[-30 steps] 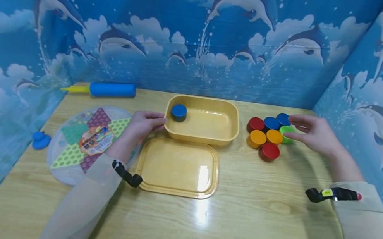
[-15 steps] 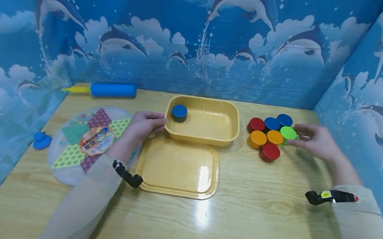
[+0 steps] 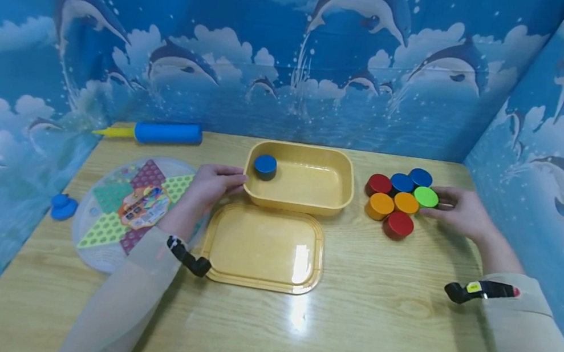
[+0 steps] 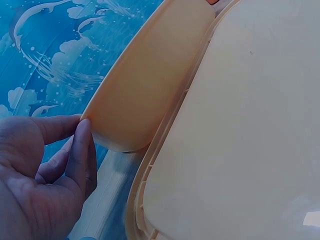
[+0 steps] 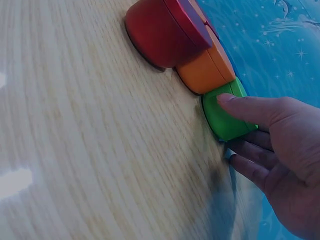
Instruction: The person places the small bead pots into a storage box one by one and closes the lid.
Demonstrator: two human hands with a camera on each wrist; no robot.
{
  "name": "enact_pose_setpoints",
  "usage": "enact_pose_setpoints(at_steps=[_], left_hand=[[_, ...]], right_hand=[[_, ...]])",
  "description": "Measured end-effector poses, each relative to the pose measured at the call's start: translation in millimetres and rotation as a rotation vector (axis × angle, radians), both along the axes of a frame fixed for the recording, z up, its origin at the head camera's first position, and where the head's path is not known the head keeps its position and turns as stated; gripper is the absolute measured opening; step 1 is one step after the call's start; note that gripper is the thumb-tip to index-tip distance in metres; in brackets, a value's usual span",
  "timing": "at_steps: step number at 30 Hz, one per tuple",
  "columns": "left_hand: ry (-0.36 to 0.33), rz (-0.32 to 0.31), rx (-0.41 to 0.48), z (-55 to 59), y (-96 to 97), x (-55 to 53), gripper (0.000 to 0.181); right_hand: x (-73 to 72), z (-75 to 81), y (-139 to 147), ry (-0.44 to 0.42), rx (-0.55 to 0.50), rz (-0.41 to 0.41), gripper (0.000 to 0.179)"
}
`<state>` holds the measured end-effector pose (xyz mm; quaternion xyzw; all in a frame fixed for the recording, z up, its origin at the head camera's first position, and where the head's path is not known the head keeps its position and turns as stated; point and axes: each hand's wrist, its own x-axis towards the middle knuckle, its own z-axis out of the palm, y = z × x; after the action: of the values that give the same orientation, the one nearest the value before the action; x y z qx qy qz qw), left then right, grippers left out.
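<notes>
My left hand (image 3: 215, 185) pinches the left rim of a yellow plastic box (image 3: 304, 206); in the left wrist view, thumb and forefinger meet at its edge (image 4: 117, 122). Inside the box, at its left end, sits a blue round tin (image 3: 264, 166). To the right, my right hand (image 3: 461, 213) holds a green round tin (image 3: 426, 197) from its outer side. The right wrist view has the thumb on the green tin (image 5: 222, 117) and the other fingers round its far side. Against it stand orange (image 3: 406, 203), blue (image 3: 420, 177) and red (image 3: 398, 225) tins in a tight cluster.
The box's flat yellow lid (image 3: 264, 248) lies in front of it. On the left are a round game board (image 3: 109, 198), partly under my left arm, a blue pump (image 3: 168, 133) with a yellow nozzle, and a small blue hat-shaped piece (image 3: 62, 207). Dolphin-print cloth (image 3: 294, 57) walls the table.
My right hand has come down and toward me, from above the back of the cluster to the green tin's right side, fingers closing round it. The left hand stays on the box rim.
</notes>
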<state>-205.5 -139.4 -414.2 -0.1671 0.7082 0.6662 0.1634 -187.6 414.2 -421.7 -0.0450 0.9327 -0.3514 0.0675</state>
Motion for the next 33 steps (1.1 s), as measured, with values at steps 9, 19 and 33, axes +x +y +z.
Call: enact_pose_setpoints(at_steps=[9,19,33], left_hand=[[0.008,-0.006,0.012,0.4,-0.1,0.9,0.041],[0.019,-0.009,0.019,-2.4,-1.4,-1.4,0.042],[0.02,-0.01,0.012,-1.9,-1.5,-1.1,0.04]], right_hand=[[1.5,-3.5,0,0.006,0.006,-0.058,0.069],[6.9,5.9,6,0.014,-0.029,-0.14,0.076],[2.5,40.2,-25,0.07,-0.071,-0.091,0.072]])
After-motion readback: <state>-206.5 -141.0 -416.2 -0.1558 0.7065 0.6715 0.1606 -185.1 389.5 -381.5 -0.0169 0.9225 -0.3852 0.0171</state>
